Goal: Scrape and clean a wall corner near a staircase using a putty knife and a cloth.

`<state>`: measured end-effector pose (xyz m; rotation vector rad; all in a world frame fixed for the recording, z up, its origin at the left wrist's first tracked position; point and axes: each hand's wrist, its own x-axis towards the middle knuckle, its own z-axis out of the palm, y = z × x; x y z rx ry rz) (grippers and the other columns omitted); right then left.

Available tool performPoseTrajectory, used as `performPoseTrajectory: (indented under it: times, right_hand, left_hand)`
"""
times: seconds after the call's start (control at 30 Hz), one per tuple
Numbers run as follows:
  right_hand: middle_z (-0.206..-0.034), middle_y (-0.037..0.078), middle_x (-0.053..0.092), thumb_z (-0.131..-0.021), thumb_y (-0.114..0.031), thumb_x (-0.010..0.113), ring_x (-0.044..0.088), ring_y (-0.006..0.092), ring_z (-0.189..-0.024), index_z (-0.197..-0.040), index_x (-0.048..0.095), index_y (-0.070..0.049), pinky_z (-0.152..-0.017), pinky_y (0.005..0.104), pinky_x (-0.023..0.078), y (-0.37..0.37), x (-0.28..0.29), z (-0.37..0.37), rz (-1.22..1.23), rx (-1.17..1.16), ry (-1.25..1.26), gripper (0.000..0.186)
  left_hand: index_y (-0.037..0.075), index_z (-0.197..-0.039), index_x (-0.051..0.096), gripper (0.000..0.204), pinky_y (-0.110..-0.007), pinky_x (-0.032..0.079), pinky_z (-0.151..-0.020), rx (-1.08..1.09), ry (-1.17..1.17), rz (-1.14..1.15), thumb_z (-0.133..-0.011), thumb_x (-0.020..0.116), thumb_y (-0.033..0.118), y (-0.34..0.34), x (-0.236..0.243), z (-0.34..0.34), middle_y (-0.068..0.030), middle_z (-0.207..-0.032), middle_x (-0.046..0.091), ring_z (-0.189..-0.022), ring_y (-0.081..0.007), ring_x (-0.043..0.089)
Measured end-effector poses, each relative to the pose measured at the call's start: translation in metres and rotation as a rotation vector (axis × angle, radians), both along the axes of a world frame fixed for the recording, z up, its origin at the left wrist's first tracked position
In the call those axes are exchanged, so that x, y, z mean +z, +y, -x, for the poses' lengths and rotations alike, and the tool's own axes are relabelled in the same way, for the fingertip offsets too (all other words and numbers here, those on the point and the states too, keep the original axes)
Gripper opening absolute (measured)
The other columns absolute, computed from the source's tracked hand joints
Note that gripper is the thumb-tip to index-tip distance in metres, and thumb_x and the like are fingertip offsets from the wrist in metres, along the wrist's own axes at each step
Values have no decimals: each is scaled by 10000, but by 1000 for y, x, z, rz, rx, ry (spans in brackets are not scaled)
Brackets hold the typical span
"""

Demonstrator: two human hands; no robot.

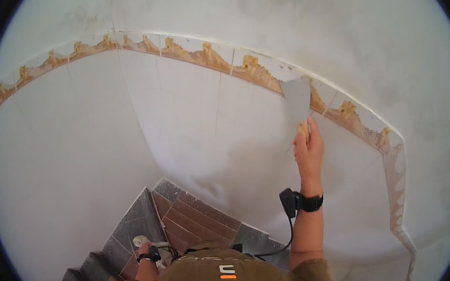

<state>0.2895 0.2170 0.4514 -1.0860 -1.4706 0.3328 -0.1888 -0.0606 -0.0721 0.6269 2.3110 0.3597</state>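
My right hand [310, 145] grips the wooden handle [302, 127] of a wide putty knife [296, 96]. Its flat grey blade is raised over a decorated border of tiles [252, 68] with tan hills and towers; contact cannot be told. My left hand [146, 250] is low beside a pale, partly hidden object [141, 240], and I cannot make out whether its fingers grip it. White wall tiles [185, 110] lie below the border.
Below me are dark grey stair steps [132, 223] descending at the lower left and a reddish-brown tiled surface [191, 218] with dusty grey edging. A pale plastered wall [194, 4] rises above the border, which bends downward at the right.
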Motion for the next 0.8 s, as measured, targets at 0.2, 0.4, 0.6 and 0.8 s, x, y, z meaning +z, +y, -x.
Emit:
performPoseTrajectory:
  times: [0.2,0.4,0.6,0.8]
  right_hand:
    - [-891,126,585,-833,-126,474,548,165,-757,-1133,468,3,-713,296,436,-10,-8,-13,-34,-110,-150,326]
    - [-727,58,553,-852,-172,473,477,94,-585,-1138,475,-21,-540,235,423,-8,-5,-14,43,-12,-87,324]
    - [-603,-6,466,-870,-205,471,392,28,-454,-1214,401,-37,-360,167,313,-3,-1,-1,144,106,166,389]
    - [-600,-1,465,-864,-160,467,389,31,-445,-1237,355,-10,-358,168,312,0,-19,22,78,59,186,417]
  left_hand:
    - [81,-905,625,232,-393,475,-645,581,-324,34,-780,527,251,8,18,-26,-97,-910,618,-783,-270,595]
    - [147,-1086,555,371,-403,440,-792,-434,115,122,-773,536,345,-25,-16,-7,-107,-1107,546,-1001,-261,532]
    - [148,-1089,552,355,-400,441,-776,-270,206,58,-786,520,331,-28,13,7,-101,-1087,554,-969,-261,537]
    - [149,-1091,549,340,-397,443,-760,-76,197,71,-799,505,318,-99,2,36,-96,-1067,562,-938,-261,543]
